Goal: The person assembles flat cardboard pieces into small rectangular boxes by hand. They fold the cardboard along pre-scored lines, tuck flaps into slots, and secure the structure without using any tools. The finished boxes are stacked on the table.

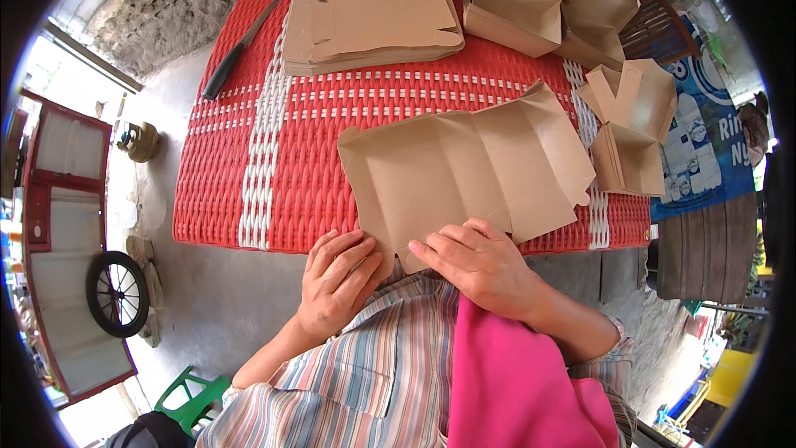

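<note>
A creased brown cardboard box blank (431, 170) lies partly unfolded at the near edge of the red woven table, its fold lines bending upward. My left hand (340, 282) is closed on its near left corner flap, fingers curled over the card. Along the same near edge, my right hand (481, 270) grips the card, fingers bent on top and the thumb toward the left hand. Both thumbs' undersides and the edge beneath the fingers are partly hidden.
Flat box blanks (373, 12) are stacked at the table's far side. A black-handled knife (236, 54) lies left of them. Folded open boxes (526, 0) stand at the far right, with more boxes (634, 124) on the right edge. A green stool (192, 398) is at lower left.
</note>
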Tool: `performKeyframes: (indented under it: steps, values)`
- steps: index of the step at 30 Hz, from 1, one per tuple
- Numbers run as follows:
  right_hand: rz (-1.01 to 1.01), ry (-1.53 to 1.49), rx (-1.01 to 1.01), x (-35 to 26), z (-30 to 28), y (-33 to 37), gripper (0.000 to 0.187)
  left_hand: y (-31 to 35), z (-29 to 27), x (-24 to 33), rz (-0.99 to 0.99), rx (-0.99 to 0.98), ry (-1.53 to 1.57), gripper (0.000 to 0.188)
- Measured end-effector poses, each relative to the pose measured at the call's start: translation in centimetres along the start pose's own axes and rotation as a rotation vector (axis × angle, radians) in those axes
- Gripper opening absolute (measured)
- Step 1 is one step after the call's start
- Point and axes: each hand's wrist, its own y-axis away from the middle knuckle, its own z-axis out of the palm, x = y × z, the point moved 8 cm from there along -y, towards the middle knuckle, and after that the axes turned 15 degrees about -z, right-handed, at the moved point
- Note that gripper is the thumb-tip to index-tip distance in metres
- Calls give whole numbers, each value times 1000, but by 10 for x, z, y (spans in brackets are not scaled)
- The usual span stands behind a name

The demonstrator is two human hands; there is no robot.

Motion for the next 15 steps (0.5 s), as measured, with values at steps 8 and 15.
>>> performKeyframes:
  steps: [8,15]
  values:
    - [49,-240,-68,25,-7,-17,28,-17,-3,-16,-346,-60,120,14]
    - [293,-622,-69,67,13,-26,17,-26,3,-21,-492,-38,-17,20]
